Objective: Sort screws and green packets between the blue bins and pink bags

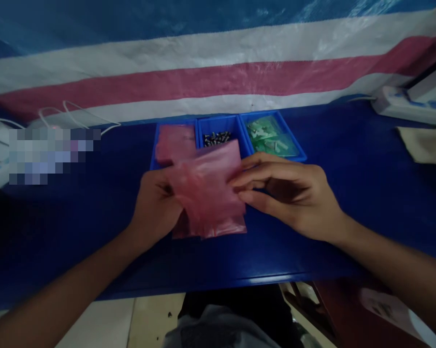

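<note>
Several pink plastic bags [210, 188], loosely stacked, are held up over the front of the blue trays. My left hand [156, 203] is closed on the stack's left side, its fingertips hidden behind the plastic. At the right edge, my right hand [290, 193] pinches the bags between thumb and fingers. Behind them, the left blue tray holds more pink bags [176, 140]. Small dark screws [218, 138] lie in the middle tray, partly covered by the held stack. Green bags with pale pieces inside [270, 137] fill the right tray.
The blue table [348, 183] ends at a front edge close to my body. A white power strip [410, 104] sits at the back right, near a beige cloth-like piece [426, 145]. White cables [76, 116] curl at the back left. A striped sheet [218, 79] hangs behind.
</note>
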{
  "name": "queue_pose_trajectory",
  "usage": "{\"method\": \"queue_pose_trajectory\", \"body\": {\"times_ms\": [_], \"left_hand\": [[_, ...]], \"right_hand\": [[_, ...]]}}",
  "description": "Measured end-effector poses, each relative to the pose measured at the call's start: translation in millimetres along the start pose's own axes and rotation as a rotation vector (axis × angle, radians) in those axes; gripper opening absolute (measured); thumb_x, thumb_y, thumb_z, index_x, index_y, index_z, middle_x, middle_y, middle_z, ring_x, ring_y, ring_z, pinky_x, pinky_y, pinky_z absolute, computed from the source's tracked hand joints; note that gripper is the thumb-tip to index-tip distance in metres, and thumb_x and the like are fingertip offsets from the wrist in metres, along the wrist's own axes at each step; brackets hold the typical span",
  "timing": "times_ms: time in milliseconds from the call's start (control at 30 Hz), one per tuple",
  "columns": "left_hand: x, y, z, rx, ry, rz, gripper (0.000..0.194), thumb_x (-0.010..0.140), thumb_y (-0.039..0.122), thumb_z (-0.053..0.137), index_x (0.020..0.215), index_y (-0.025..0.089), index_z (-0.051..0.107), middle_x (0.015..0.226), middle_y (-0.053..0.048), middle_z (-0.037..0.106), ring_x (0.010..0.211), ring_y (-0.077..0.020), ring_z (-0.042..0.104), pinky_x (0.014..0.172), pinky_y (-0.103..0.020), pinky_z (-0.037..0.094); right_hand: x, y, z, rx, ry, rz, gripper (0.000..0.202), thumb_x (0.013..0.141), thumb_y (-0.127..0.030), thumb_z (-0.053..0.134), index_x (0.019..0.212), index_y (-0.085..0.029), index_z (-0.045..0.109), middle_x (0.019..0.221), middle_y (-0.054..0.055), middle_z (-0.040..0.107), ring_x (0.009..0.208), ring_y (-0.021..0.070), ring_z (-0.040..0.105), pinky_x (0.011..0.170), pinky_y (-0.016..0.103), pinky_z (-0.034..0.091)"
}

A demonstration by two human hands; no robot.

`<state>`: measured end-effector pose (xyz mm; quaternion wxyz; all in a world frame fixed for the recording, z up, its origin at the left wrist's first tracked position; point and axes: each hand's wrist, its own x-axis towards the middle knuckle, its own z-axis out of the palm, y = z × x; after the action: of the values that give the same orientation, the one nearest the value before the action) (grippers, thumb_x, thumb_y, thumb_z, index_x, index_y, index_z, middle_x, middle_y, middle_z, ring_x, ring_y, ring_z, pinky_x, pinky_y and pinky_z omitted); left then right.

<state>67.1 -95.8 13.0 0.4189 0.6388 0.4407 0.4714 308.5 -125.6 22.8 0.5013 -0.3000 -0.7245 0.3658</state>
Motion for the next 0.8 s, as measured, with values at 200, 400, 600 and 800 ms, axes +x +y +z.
{"method": "queue_pose_trajectory", "body": {"times_ms": [200, 400, 600, 800], "left_hand": [[10.6, 10.1, -11.1, -0.104, -0.115, 0.036, 0.042, 0.089, 0.064, 0.085, 0.111, 0.028, 0.082, 0.101, -0.005, 0.082, 0.088, -0.0231, 0.080, 0.078, -0.035, 0.070], [54.9, -4.6, -62.8, 0.311, 0.150, 0.280, 0.071, 0.088, 0.056, 0.088, 0.148, 0.027, 0.066, 0.122, -0.006, 0.081, 0.109, -0.0259, 0.078, 0.100, -0.042, 0.067], [63.0, -7.1, -79.5, 0.946, -0.118, 0.618, 0.044, 0.110, 0.059, 0.054, 0.138, 0.030, 0.073, 0.149, -0.006, 0.070, 0.140, -0.0335, 0.064, 0.123, -0.060, 0.052], [59.1, -6.1, -81.0, 0.995, -0.281, 0.650, 0.043, 0.114, 0.044, 0.043, 0.134, 0.027, 0.076, 0.153, -0.008, 0.068, 0.144, -0.0330, 0.063, 0.119, -0.058, 0.057]], "right_hand": [[2.5, 4.8, 3.6, -0.098, 0.146, -0.014, 0.024, 0.097, -0.011, 0.074, 0.115, -0.025, 0.082, 0.110, 0.005, 0.078, 0.093, 0.0127, 0.076, 0.075, 0.022, 0.065], [1.0, 8.4, 8.0, -0.273, -0.031, -0.157, 0.023, 0.105, -0.012, 0.062, 0.122, -0.020, 0.076, 0.109, 0.007, 0.079, 0.095, 0.0143, 0.077, 0.086, 0.027, 0.065], [-9.2, 19.8, 19.7, -0.619, -0.380, -0.331, 0.040, 0.103, -0.042, 0.073, 0.134, -0.016, 0.072, 0.142, 0.017, 0.073, 0.129, 0.0311, 0.070, 0.106, 0.049, 0.062], [-9.2, 19.6, 19.2, -0.678, -0.431, -0.340, 0.035, 0.102, -0.029, 0.065, 0.134, -0.016, 0.071, 0.138, 0.014, 0.076, 0.119, 0.0257, 0.075, 0.097, 0.041, 0.064]]}}
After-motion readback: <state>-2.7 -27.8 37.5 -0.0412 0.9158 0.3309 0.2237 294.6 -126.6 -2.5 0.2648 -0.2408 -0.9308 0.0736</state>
